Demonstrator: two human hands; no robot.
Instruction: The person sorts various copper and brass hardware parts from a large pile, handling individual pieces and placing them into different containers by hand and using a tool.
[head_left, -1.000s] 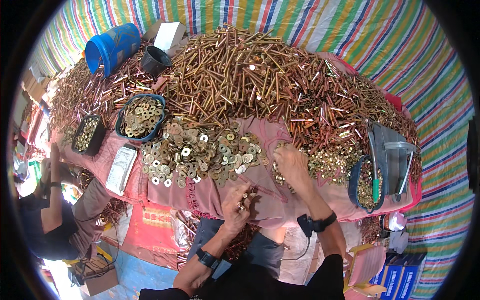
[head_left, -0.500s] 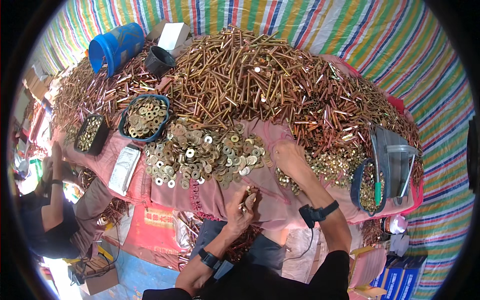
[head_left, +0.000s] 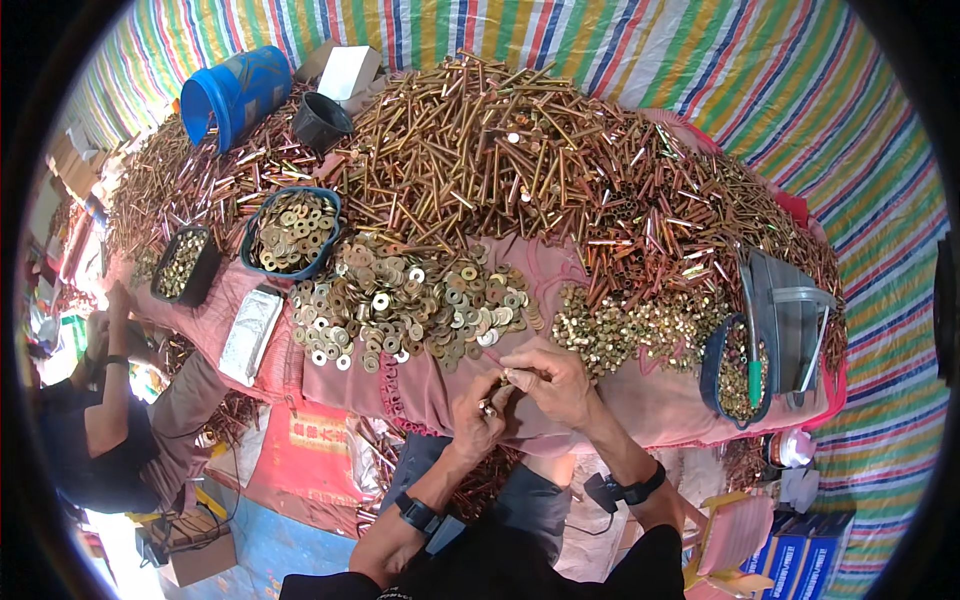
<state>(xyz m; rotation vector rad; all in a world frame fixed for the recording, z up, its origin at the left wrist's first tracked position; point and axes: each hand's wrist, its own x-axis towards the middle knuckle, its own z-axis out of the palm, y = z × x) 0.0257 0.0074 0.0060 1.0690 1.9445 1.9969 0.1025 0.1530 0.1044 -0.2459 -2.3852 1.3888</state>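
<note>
My left hand (head_left: 480,415), its fingers closed, holds brass-coloured bolts (head_left: 488,406) whose ends show between the fingers. My right hand (head_left: 552,380) meets it at the fingertips, pinching at something too small to make out. Both hands are over the near edge of the pink cloth (head_left: 630,400). Just beyond my left hand spreads a heap of flat washers (head_left: 400,300). Past my right hand lies a pile of small brass-coloured nuts (head_left: 640,335). Behind these rises a large mound of long bolts (head_left: 500,150).
A blue tub of washers (head_left: 292,235), a black tray of nuts (head_left: 182,265) and a silver packet (head_left: 250,335) sit at left. On the right stand a dark tub of nuts (head_left: 738,380) and a grey bin (head_left: 795,330). Another person's arm (head_left: 108,390) works at far left.
My right hand has left the nut pile and come back toward me to meet my left hand. My left hand has barely moved and still holds the bolts.
</note>
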